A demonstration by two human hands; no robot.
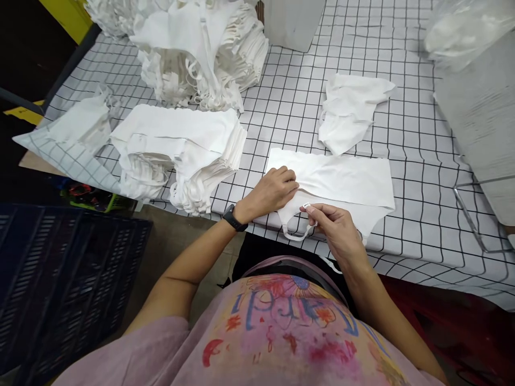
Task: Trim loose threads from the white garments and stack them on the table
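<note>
A white bra top [333, 174] with thin shoulder straps lies flat at the table's near edge. My left hand [276, 188], a dark band on its wrist, rests on the garment's left part with curled fingers closed on the cloth near the neckline. Between thumb and fingertips of my right hand [336, 225] is a strap [296, 237] of the same top, its small white end piece showing at the fingertips. This strap loops down over the table edge.
Stacked white tops [177, 139] stand to the left, with a taller pile [201, 48] behind. Another crumpled white garment [350, 110] lies beyond my right hand. A grey-white box [478, 118] and a metal wire frame [469, 214] are on the right. Dark crates [68, 279] sit lower left.
</note>
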